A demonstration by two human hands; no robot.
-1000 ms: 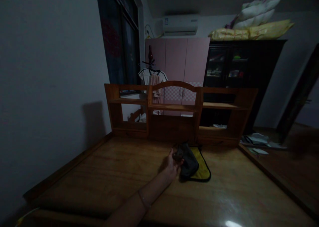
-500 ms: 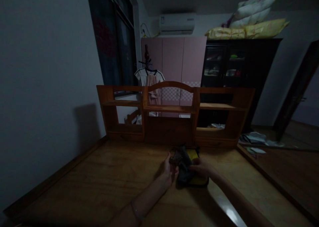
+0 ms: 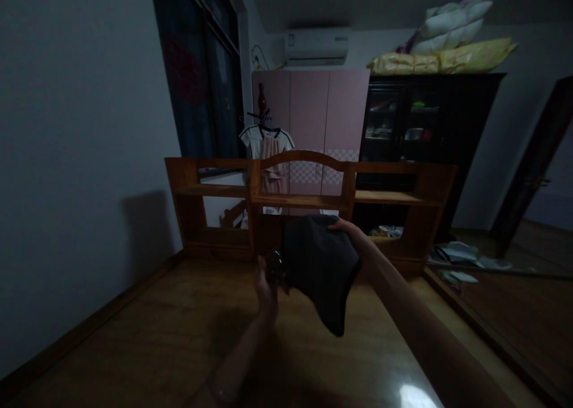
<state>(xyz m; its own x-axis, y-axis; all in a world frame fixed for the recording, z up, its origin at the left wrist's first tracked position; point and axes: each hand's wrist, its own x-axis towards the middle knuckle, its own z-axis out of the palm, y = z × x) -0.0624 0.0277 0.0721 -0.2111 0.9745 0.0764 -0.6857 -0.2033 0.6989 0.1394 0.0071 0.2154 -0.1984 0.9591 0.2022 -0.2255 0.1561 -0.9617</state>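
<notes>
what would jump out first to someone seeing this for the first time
A dark cloth held up in mid-frame draws the eye first: the right hand grips its top edge and the left hand holds its left side. Behind it a wooden shelf unit stands across the wooden surface, with pale bedding piled on a dark cabinet at upper right.

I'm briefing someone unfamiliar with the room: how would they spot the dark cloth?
Find the wooden shelf unit across the wooden platform. In front of its middle, the right hand holds up the dark cloth, drooping to a point; nothing else there hangs.
</notes>
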